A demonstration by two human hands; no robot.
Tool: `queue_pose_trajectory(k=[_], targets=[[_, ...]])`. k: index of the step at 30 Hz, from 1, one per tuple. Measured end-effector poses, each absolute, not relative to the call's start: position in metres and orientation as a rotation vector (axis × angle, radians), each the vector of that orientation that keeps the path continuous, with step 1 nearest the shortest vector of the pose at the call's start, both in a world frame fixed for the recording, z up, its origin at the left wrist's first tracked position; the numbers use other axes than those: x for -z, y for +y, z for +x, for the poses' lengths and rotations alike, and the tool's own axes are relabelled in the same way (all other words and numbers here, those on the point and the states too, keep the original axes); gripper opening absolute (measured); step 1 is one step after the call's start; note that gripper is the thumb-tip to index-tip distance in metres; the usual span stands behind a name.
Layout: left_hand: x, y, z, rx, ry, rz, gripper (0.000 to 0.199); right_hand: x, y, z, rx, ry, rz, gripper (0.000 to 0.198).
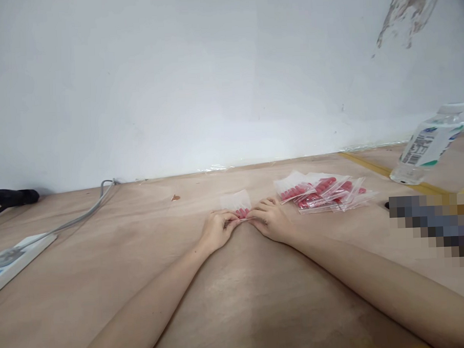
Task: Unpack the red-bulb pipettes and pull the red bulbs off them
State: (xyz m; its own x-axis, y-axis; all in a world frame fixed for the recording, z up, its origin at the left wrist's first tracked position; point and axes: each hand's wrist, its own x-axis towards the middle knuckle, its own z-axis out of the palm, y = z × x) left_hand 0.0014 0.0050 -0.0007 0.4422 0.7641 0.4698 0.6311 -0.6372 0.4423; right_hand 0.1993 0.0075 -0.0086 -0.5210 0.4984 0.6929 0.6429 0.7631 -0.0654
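Between my two hands, on the wooden tabletop (pixel 237 286), lies a small clear plastic bag (pixel 233 199) with several red capsule-shaped pieces (pixel 242 213) inside. My left hand (pixel 218 230) pinches the bag's near edge at its left end. At the right end of the same edge, my right hand (pixel 271 221) pinches it between thumb and fingers. Fingers cover both near corners of the bag. Just right of my right hand is a loose pile of similar bags (pixel 323 193), each with red pieces in it.
A labelled plastic bottle (pixel 426 147) stands at the far right beside a yellow strip (pixel 373 168). At the left are a white power strip (pixel 24 260), its grey cable (pixel 80 217) and a black object (pixel 15 197). A white wall (pixel 174 84) rises behind the table.
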Motion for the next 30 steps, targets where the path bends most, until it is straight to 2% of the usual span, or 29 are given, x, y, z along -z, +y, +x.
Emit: queue_pose_trajectory(k=[7, 30], targets=[[0.0075, 0.0112, -0.0007, -1.026, 1.239, 2.316, 0.009, 0.0103, 0.0103, 0.1975, 0.366, -2.199, -0.686, 0.015], [0.0050, 0.0078, -0.0005, -1.082, 1.379, 2.251, 0.009, 0.0113, 0.0139, 0.1925, 0.469, -2.195, -0.845, 0.013]])
